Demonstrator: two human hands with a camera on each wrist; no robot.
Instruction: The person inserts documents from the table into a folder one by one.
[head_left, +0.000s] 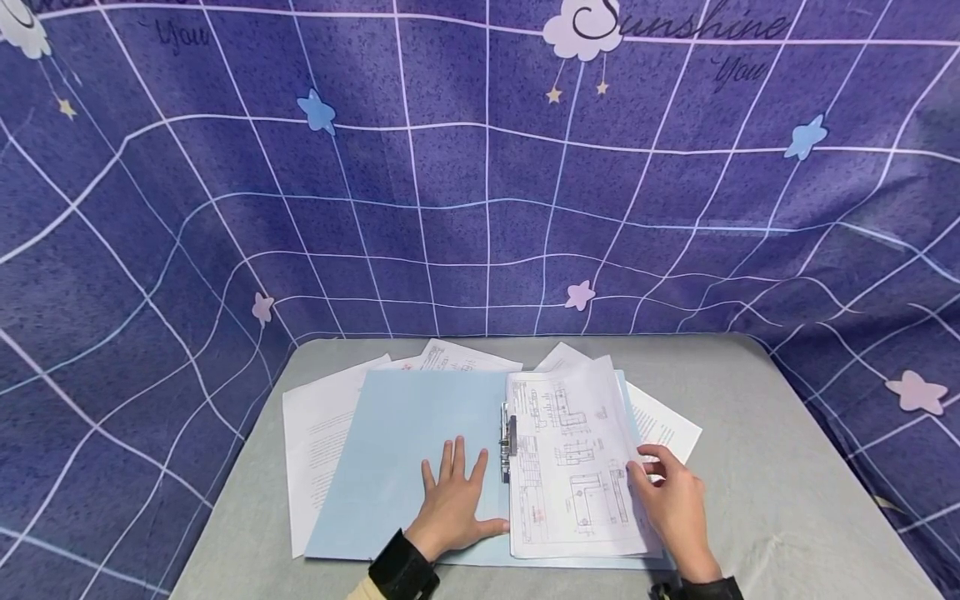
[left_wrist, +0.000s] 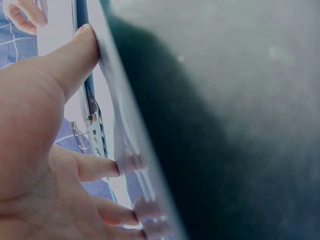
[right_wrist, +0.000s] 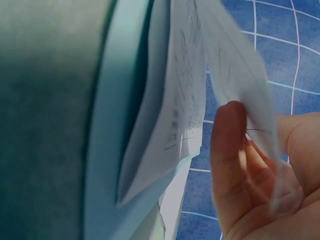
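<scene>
A light blue folder (head_left: 420, 417) lies spread wide on the table, a metal clip (head_left: 507, 442) along its spine. My left hand (head_left: 455, 504) presses on the left cover, fingers straight and spread, thumb reaching toward the clipped papers. On the right cover is a stack of drawing sheets (head_left: 570, 467) held by the clip. My right hand (head_left: 675, 500) pinches the top sheet by its right edge. The right wrist view shows that sheet (right_wrist: 240, 65) lifted between thumb and fingers, apart from the printed pages (right_wrist: 175, 90) under it.
Loose printed pages (head_left: 324, 450) stick out from under the folder at the left and back. Another white page (head_left: 667, 421) pokes out at the right. The grey tabletop (head_left: 780, 467) extends right, and a purple patterned curtain (head_left: 450, 183) hangs behind.
</scene>
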